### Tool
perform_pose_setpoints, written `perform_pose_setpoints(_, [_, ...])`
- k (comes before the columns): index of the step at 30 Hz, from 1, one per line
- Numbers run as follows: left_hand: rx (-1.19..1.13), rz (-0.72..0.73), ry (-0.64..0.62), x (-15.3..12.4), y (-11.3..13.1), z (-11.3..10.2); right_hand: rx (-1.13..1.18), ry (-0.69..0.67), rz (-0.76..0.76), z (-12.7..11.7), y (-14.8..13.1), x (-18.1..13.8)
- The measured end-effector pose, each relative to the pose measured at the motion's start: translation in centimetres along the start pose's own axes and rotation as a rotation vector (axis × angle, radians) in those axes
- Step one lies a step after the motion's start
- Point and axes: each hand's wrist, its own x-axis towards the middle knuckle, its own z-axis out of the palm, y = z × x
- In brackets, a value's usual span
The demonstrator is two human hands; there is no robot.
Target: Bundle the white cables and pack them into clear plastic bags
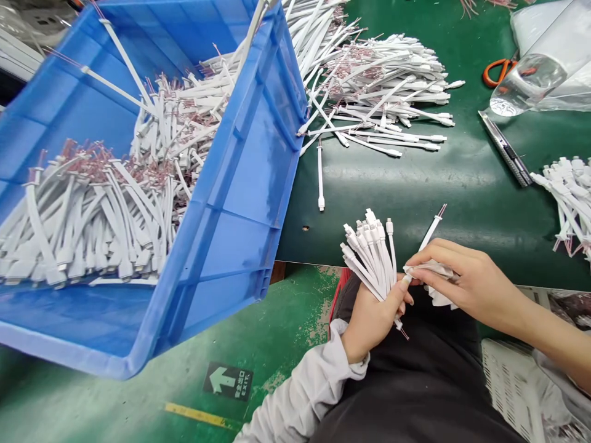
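Note:
My left hand [373, 317] is closed around a bunch of short white cables [369, 249], their plug ends fanning upward. Below that fist, a bit of thin reddish wire pokes out. My right hand [475, 280] meets the left thumb and pinches the plug end of a white cable. More white cables lie under its fingers, partly hidden by them. Above the right fingers, one white cable [430, 231] points up with its reddish bare wires. A single loose cable [320, 178] lies on the green table, away from both hands.
A blue crate [240, 184] full of similar cables stands tilted at left. On the green table [388, 181] lie a large cable pile [383, 80], a utility knife [505, 147], orange-handled scissors [496, 72], clear plastic bags [554, 61] and another cable bundle [570, 191] at right.

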Motion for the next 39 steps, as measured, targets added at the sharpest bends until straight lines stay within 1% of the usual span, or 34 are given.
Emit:
perform_pose_setpoints(2, [-0.049, -0.022, -0.009, 0.1, 0.0, -0.1, -0.016, 0.01, 0.008, 0.2, 0.1, -0.1])
perform_pose_setpoints(4, [-0.15, -0.059, -0.041, 0.1, 0.0, -0.2, -0.037, 0.034, -0.007, 0.4, 0.4, -0.2])
perform_pose_setpoints(7, [-0.32, -0.142, -0.095, 0.1, 0.2, -0.5, -0.087, 0.109, -0.031, 0.6, 0.7, -0.2])
perform_pose_setpoints(9, [-0.39, -0.19, -0.119, 0.0, 0.4, -0.7, -0.081, 0.14, -0.043, 0.6, 0.4, -0.2])
perform_pose_setpoints(10, [-0.418, -0.206, -0.129, 0.0, 0.4, -0.8, -0.058, 0.129, -0.052, 0.6, 0.2, -0.1])
perform_pose_setpoints(13, [-0.481, -0.235, -0.145, 0.1, 0.5, -1.0, 0.018, 0.026, -0.088, 0.8, -0.3, 0.0])
perform_pose_setpoints(15, [-0.502, -0.245, -0.154, 0.1, 0.5, -1.1, 0.002, 0.019, -0.092, 0.8, -0.2, 0.2])
perform_pose_setpoints(19, [-0.487, -0.252, -0.157, 0.1, 0.6, -1.0, -0.131, 0.158, -0.023, 0.3, 0.3, 0.8])
perform_pose_setpoints(20, [-0.465, -0.247, -0.145, 0.1, 0.7, -1.0, -0.132, 0.166, 0.006, 0.2, 0.3, 0.9])
perform_pose_setpoints(21, [-0.436, -0.237, -0.13, 0.0, 0.7, -1.0, -0.112, 0.148, 0.031, 0.0, 0.2, 1.1])
perform_pose_setpoints(23, [-0.37, -0.21, -0.105, 0.0, 0.6, -0.9, -0.047, 0.065, 0.057, 0.0, -0.2, 1.2])
perform_pose_setpoints(26, [-0.312, -0.187, -0.098, 0.0, 0.5, -0.6, -0.043, -0.029, 0.003, 0.3, -0.6, 1.2])
perform_pose_setpoints(30, [-0.298, -0.171, -0.091, 0.0, 0.4, -0.3, -0.128, -0.043, -0.11, 0.8, -0.2, 1.1])
perform_pose_setpoints(33, [-0.307, -0.148, -0.075, 0.0, 0.4, -0.2, -0.165, 0.033, -0.17, 0.8, 0.2, 1.1])
perform_pose_setpoints(35, [-0.315, -0.148, -0.079, 0.0, 0.4, -0.1, -0.151, 0.077, -0.15, 0.6, 0.2, 1.2])
perform_pose_setpoints(36, [-0.318, -0.15, -0.083, 0.0, 0.4, -0.1, -0.13, 0.073, -0.119, 0.6, 0.1, 1.2])
perform_pose_setpoints(39, [-0.317, -0.146, -0.083, 0.1, 0.2, -0.2, -0.056, -0.031, -0.053, 0.4, -0.2, 1.3])
